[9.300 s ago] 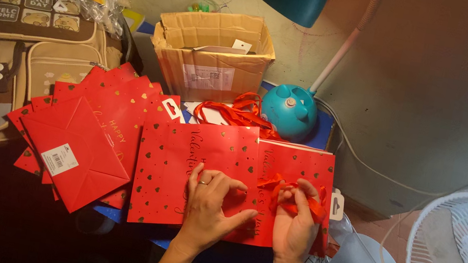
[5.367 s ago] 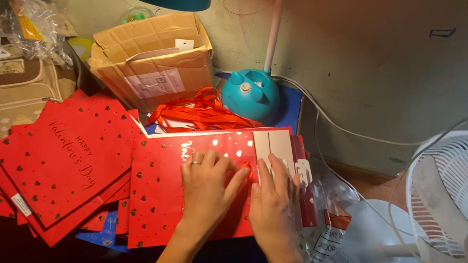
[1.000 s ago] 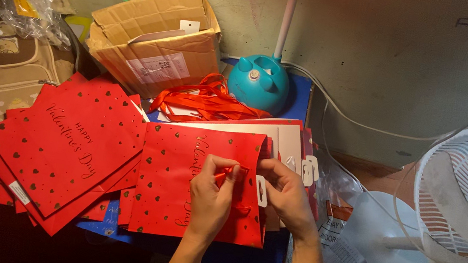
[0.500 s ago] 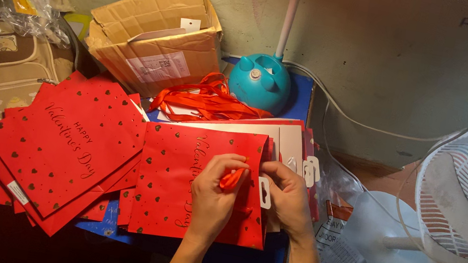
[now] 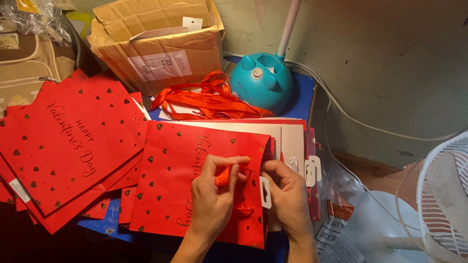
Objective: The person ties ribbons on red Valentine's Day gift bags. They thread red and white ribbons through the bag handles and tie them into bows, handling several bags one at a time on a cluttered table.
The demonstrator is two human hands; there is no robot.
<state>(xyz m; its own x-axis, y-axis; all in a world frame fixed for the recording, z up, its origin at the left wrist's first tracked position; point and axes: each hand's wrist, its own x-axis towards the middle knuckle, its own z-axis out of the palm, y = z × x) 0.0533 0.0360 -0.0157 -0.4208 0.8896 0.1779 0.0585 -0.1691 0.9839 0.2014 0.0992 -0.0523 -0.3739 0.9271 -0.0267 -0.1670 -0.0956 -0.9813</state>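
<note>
The left hand (image 5: 210, 201) pinches a thin orange-red ribbon (image 5: 223, 175) over the flat red paper gift bag with gold hearts (image 5: 172, 191) at centre; the right hand (image 5: 286, 198) presses that bag's edge – fingers curled beside a white hang tag (image 5: 265, 193). A brown cardboard box with a white label (image 5: 157, 41) sits at eleven o'clock

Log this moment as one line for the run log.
left hand: pinching orange ribbon | right hand: on flat red paper gift bag top edge | beside: stack of red bags, loose ribbon pile
</note>
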